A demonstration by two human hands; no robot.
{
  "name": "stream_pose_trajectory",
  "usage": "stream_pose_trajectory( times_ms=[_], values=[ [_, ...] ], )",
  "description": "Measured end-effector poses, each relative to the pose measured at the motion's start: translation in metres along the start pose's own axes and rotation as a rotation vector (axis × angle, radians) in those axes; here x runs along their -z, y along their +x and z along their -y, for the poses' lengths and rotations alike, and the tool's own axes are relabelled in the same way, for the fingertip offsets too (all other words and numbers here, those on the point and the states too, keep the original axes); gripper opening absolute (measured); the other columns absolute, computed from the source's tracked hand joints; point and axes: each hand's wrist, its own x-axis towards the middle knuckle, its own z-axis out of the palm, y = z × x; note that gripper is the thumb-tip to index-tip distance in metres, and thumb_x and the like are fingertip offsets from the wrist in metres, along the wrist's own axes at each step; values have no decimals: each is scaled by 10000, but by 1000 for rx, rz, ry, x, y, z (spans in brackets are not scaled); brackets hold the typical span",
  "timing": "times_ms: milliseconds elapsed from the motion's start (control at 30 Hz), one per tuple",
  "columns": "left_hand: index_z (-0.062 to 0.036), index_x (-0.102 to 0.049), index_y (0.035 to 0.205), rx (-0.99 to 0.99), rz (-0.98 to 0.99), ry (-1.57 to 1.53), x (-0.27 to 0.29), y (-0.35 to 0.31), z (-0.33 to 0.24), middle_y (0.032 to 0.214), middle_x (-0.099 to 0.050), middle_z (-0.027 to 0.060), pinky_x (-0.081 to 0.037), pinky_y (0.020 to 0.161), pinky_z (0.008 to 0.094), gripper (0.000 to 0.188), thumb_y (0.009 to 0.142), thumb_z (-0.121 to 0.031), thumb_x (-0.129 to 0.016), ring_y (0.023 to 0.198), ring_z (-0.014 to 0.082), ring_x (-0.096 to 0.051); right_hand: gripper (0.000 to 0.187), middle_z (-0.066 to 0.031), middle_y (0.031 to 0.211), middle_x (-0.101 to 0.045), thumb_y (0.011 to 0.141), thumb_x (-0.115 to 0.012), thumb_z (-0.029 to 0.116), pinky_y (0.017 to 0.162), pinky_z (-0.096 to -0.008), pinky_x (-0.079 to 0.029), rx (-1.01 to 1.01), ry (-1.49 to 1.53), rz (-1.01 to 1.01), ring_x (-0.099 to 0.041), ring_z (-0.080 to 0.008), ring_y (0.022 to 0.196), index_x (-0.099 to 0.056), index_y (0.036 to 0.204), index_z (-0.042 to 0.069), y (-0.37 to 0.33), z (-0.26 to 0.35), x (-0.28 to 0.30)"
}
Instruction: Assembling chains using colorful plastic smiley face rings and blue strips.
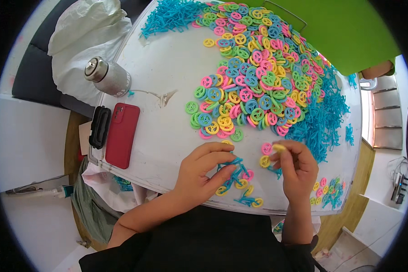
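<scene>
One wheel [279, 148], likely light, stiff, best taken by its rim: my right hand [299, 171] pinches it; my left hand [199, 174] holds clips [241, 171].

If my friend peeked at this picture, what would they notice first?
Probably the big heap of pink, yellow, green and blue wheels, at the far middle of the white table. Bright blue pieces pile up on the heap's right. Nearer, the right hand pinches a yellow wheel while the left hand holds some blue parts.
</scene>
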Motion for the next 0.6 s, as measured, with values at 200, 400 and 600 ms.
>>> stream_pose_trajectory(
  times_ms=[200, 400, 600],
  values=[
    [-36, -711, 1049, 20, 18, -71, -14, 2, -8, 1071, -701, 139, -544, 796, 328, 223, 828, -22, -742, 951, 259, -692, 91, -122, 993, -672, 942, -629, 30, 709, -262, -559, -118, 366, 310, -666, -164, 834, -621, 1013, -27, -12, -9, -16],
    [-41, -710, 1054, 36, -16, -138, -21, -7, 0, 1102, -687, 143, -529, 833, 329, 254, 810, 20, -746, 958, 262, -677, 141, -118, 1011, -661, 963, -644, 108, 776, -345, -609, -289, 612, 202, -673, -173, 851, -568, 1007, -1, -19, -19, -30],
    [-52, -722, 1042, -264, -44, 222, -22, -11, -5, 1096, -680, 146, -539, 792, 323, 282, 774, 26, -767, 946, 274, -670, 111, -82, 956, -650, 983, -618, 119, 763, -367, -621, -352, 716, 106, -674, -161, 852, -549, 976, 32, -25, -25, -37]
  ],
)
